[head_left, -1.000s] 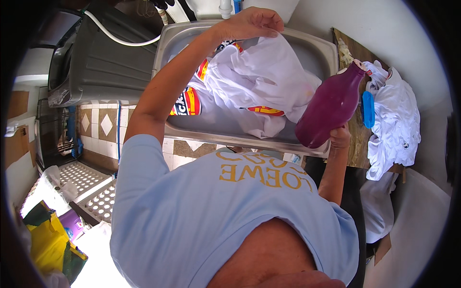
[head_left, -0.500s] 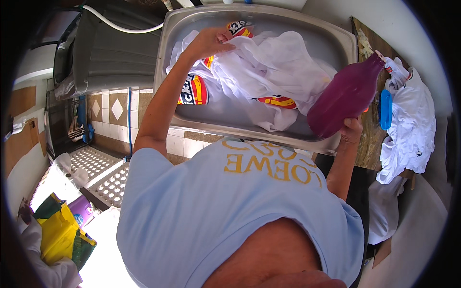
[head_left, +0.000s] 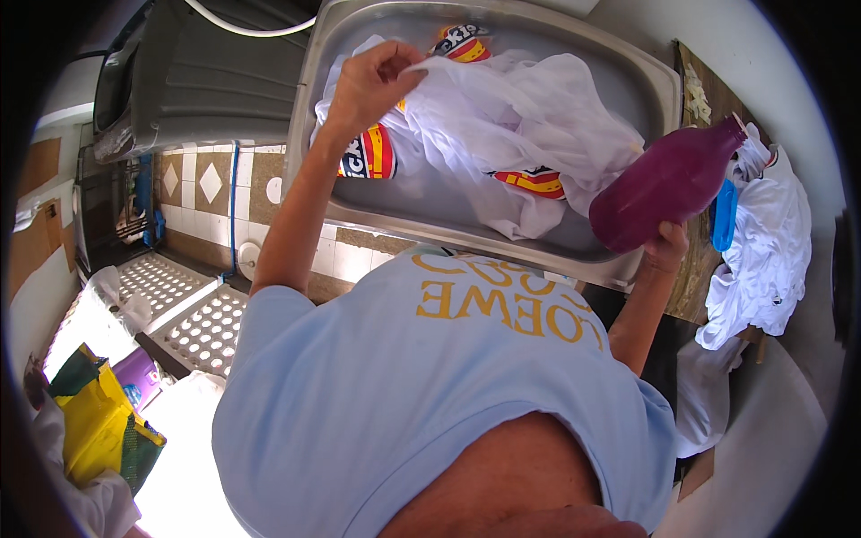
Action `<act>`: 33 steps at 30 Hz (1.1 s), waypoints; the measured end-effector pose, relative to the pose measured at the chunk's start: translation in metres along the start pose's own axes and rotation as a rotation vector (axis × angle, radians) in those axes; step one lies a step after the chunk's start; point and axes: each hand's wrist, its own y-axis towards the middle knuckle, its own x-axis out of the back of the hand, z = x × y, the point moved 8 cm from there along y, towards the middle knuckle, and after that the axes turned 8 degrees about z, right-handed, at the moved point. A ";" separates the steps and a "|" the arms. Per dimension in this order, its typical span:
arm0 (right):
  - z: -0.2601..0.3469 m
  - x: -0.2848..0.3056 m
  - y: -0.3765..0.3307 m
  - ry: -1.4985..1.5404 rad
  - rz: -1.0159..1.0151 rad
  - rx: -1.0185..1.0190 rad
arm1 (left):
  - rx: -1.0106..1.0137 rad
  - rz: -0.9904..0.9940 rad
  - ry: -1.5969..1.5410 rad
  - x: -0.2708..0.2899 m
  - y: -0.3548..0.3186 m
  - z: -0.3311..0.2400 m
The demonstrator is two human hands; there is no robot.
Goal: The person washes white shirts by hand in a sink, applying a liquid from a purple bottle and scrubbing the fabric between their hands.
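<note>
A large purple bottle [head_left: 659, 188] lies tilted over the right front corner of a metal sink [head_left: 404, 215], its neck toward the upper right. My right hand [head_left: 666, 246] is closed around the bottle's lower side. In the sink lies wet white cloth [head_left: 547, 108] bearing red, yellow and black printed patches [head_left: 529, 182]. At the sink's left part, my left hand [head_left: 377, 82] has its fingers pinched on an edge of this cloth. Whether any liquid is inside the bottle cannot be seen.
Right of the sink, a wooden board [head_left: 695, 269] holds a blue brush-like item [head_left: 725, 215] and a heap of white clothes [head_left: 762, 242]. A dark grey plastic tub [head_left: 206, 85] stands to the left. A yellow and green bag [head_left: 99, 421] sits low at the left.
My left hand has shifted slightly up and left, its fingers now curled in a pinch on the cloth. The bottle stays in my right hand; the whole view has shifted a little.
</note>
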 end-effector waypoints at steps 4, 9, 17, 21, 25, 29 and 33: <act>0.003 -0.008 -0.004 -0.004 -0.007 0.049 | -0.108 -0.072 0.284 -0.021 -0.061 -0.026; -0.001 -0.004 -0.009 0.025 0.142 0.035 | -0.001 -0.065 0.346 -0.051 -0.104 -0.016; -0.002 0.003 -0.024 -0.016 -0.023 0.047 | -0.139 -0.247 0.458 -0.057 -0.076 -0.045; -0.002 -0.002 -0.029 -0.053 -0.103 0.034 | -0.165 -0.213 0.501 -0.060 -0.042 -0.039; -0.003 -0.005 -0.034 -0.058 -0.097 -0.003 | -0.069 -0.319 0.146 -0.035 -0.043 -0.020; -0.003 -0.002 -0.034 -0.055 -0.074 -0.030 | 0.038 -0.458 -0.300 -0.019 -0.067 0.013; -0.007 -0.001 -0.029 -0.091 -0.025 -0.057 | 0.008 -0.433 -0.440 -0.036 -0.084 0.029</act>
